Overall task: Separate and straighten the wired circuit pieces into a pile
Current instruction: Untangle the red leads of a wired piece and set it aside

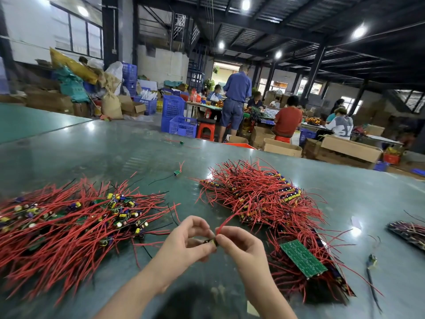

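Both hands meet just above the near edge of the counter (115, 146), working one small circuit piece (211, 241) between them. On my left, toward the counter's left edge, lies the loose heap (69, 222) of wired boards, red and black leads fanned outward and yellow and purple parts showing on top; I take it for the pile of finished pieces, since its wires run fairly straight. My left hand (184, 240) has its grip curled round the little board, thumb and fingers pinching it so it cannot twist. My right hand (239, 247) pinches the same piece where its red wire (230, 221) leaves the board, and the wire arcs up and away to the right, its far end lost among the tangle there. Holding the board firm on one side lets the other hand draw the lead free and smooth it, I judge. Further right sits the tangled mound (259, 194), wires crossing every way, clearly the stock not yet sorted. At its near side a bare green panel (303, 259) lies tilted on more wires. By the right edge a few stray pieces (409, 233) lie apart.
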Motion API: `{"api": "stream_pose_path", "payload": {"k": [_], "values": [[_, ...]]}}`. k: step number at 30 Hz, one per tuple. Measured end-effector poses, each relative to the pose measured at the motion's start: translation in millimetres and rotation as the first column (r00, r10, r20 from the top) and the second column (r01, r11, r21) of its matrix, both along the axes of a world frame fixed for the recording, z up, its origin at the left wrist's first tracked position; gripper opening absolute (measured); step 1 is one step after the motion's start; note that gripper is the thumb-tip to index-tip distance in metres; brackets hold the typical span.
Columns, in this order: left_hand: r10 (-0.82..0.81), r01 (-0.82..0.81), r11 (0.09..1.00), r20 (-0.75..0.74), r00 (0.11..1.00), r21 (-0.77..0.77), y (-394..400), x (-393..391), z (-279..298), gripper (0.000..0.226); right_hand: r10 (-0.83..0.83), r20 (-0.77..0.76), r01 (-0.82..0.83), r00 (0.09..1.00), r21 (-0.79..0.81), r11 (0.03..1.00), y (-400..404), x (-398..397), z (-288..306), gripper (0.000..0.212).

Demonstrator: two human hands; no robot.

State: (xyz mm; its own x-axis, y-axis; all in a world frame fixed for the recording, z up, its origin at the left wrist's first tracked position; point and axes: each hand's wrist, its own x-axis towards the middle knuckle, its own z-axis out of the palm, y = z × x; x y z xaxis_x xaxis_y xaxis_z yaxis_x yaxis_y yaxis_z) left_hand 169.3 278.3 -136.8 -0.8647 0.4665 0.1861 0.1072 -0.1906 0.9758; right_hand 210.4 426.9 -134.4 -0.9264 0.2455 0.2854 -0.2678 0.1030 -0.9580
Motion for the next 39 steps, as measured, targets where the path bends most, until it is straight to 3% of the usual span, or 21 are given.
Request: {"api": "stream_pose_path", "payload": {"k": [6,11,14,17,20,23,26,30,33,35,37,39], "values": [[0.088,-0.182,0.946,-0.327,0.941,-0.268,1.6,0.1,-2.5,0.036,-0.05,-0.055,0.058,0.997,0.15,0.987,-5.6,-1.1,-8.0,0.03],[-0.01,-0.247,0.874,-0.523,0.852,-0.419,4.3,2.3,-8.5,0.011,-0.164,-0.186,0.212,0.969,0.283,0.935,-7.9,-1.2,-9.8,0.035],[-0.006,-0.204,0.905,-0.491,0.871,-0.373,4.9,3.0,-5.8,0.016,-0.194,-0.18,0.221,0.964,0.146,0.964,-13.1,-0.7,-12.1,0.037],[-0.015,-0.091,0.955,-0.352,0.936,-0.283,8.1,3.8,-1.3,0.017,-0.229,-0.14,0.223,0.963,-0.06,0.973,-20.0,-0.4,-15.3,0.038],[-0.021,-0.012,0.985,-0.189,0.982,-0.172,12.7,4.3,0.2,0.018,-0.286,-0.199,0.273,0.937,-0.09,0.958,-24.3,0.9,-15.7,0.036],[0.051,-0.075,0.981,-0.136,0.989,-0.179,9.6,3.3,2.0,0.025,-0.224,-0.218,0.211,0.95,-0.084,0.974,-22.1,1.0,-12.4,0.031],[0.175,-0.294,0.898,-0.349,0.921,-0.326,-0.9,0.4,2.4,0.038,-0.133,-0.167,0.12,0.977,-0.084,0.989,-15.3,0.0,-8.4,0.032],[0.198,-0.468,0.77,-0.534,0.822,-0.433,-11.0,-1.4,8.3,0.04,0.045,-0.111,-0.034,0.993,0.096,0.995,-3.2,3.4,0.8,0.025],[0.144,-0.625,0.607,-0.706,0.694,-0.491,-12.1,-0.5,8.0,0.049,0.0,-0.069,0.024,0.998,0.349,0.937,6.8,2.9,4.5,0.027],[0.117,-0.69,0.527,-0.761,0.638,-0.497,-9.8,1.1,6.8,0.054,-0.057,-0.084,0.087,0.995,0.416,0.905,7.3,2.2,4.0,0.029],[0.142,-0.714,0.508,-0.77,0.622,-0.482,-9.1,0.4,6.1,0.057,-0.075,-0.086,0.099,0.993,0.324,0.941,3.6,1.7,2.7,0.025],[0.187,-0.738,0.506,-0.779,0.599,-0.446,-10.8,-2.3,5.0,0.062,-0.085,-0.06,0.091,0.995,0.119,0.989,2.0,0.7,3.0,0.02]]}}
